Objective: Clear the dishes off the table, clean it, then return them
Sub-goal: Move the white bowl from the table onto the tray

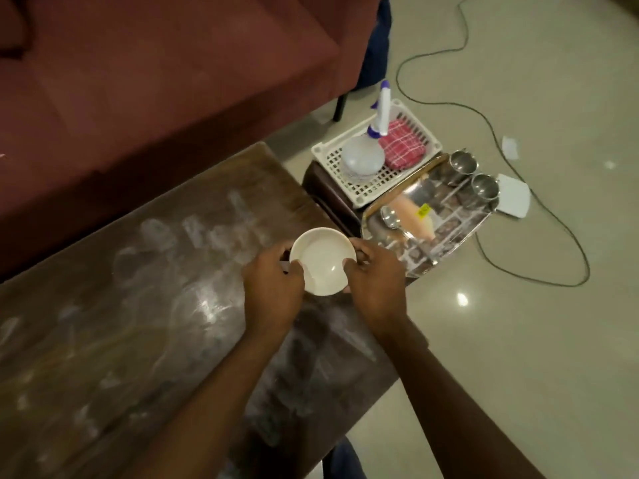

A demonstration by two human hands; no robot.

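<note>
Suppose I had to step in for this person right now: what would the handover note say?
Hands: left hand and right hand each grip the rim of the white bowl, over the far corner of the table.
Things: two steel cups and a spoon sit on the tray beside the table; spray bottle and red cloth are in the white basket.
Done: no other dish shows on the table.
Left: likely set the bowl aside, spray and wipe the smeared top, return the dishes.
</note>
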